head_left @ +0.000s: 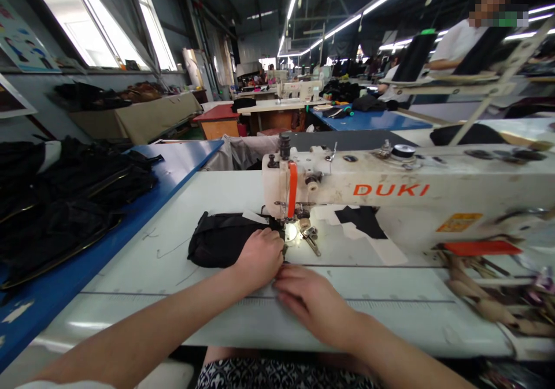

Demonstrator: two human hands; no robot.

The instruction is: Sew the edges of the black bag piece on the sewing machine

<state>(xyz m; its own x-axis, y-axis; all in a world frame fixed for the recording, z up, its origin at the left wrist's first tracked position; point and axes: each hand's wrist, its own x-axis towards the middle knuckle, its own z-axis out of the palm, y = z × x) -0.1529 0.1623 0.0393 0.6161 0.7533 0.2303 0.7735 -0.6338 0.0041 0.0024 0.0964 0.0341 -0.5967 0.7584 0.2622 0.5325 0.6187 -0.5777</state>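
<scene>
A black fabric piece [217,240] lies on the white sewing table [165,262], its right end under the presser foot [289,231] of a white sewing machine [390,189]. My left hand [259,257] rests curled on the fabric's right end, just left of the needle. Flat on the table sits my right hand [313,301], fingers together, its fingertips meeting the left hand at the fabric's near edge. Whether either hand pinches the cloth is hidden.
A heap of black garments [65,204] covers the blue table [52,296] at left. Paper and black scraps [362,221] lie behind the needle. Loose clutter [489,296] sits at right. People work at far tables [368,120].
</scene>
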